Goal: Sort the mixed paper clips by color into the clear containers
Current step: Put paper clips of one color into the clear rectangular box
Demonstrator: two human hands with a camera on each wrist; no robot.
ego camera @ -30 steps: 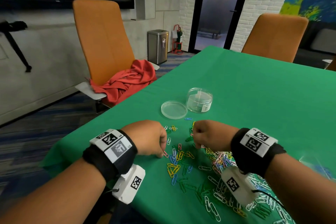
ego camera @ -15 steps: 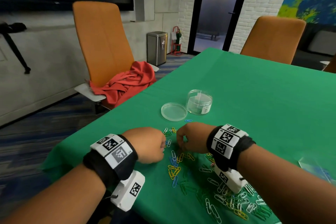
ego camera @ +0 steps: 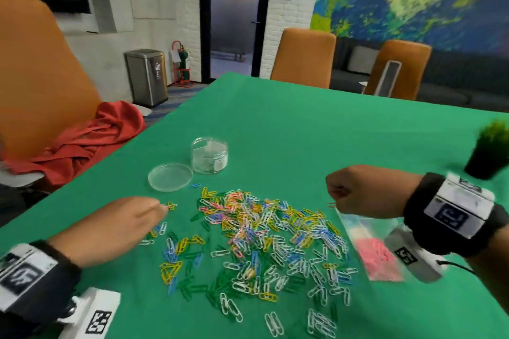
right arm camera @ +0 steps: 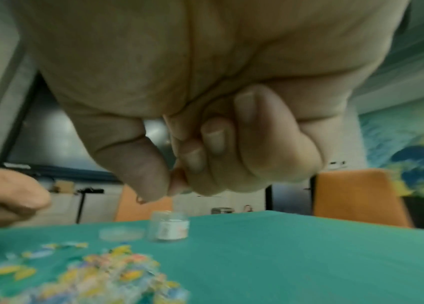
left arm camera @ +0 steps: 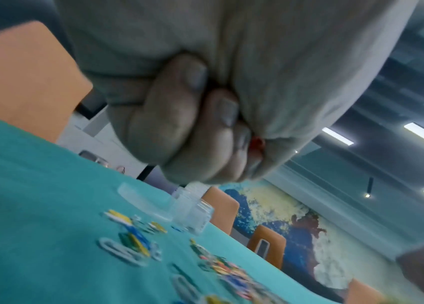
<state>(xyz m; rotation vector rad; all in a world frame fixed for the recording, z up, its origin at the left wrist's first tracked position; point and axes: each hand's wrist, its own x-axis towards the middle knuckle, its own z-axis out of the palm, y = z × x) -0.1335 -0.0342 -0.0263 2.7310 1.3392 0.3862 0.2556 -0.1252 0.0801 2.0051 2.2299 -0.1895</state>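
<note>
Head view: clips (ego camera: 264,239) lie heaped mid-table (ego camera: 316,129); jar (ego camera: 210,155) and lid (ego camera: 170,176) at 11 o'clock of the heap, bag (ego camera: 377,259) of pink clips at 3 o'clock.
Left hand (ego camera: 124,224): curled, fingers (left arm camera: 169,115) closed, something red, probably a clip, pinched inside.
Right hand (ego camera: 363,191): fisted above the bag, thumb and forefinger nipping a red clip (ego camera: 332,204).
Handling: clips are light, springy wire, slick, apt to tangle; pinch one across its flat loops.

Black wristbands (ego camera: 451,217), white tags, seemingly coded.
</note>
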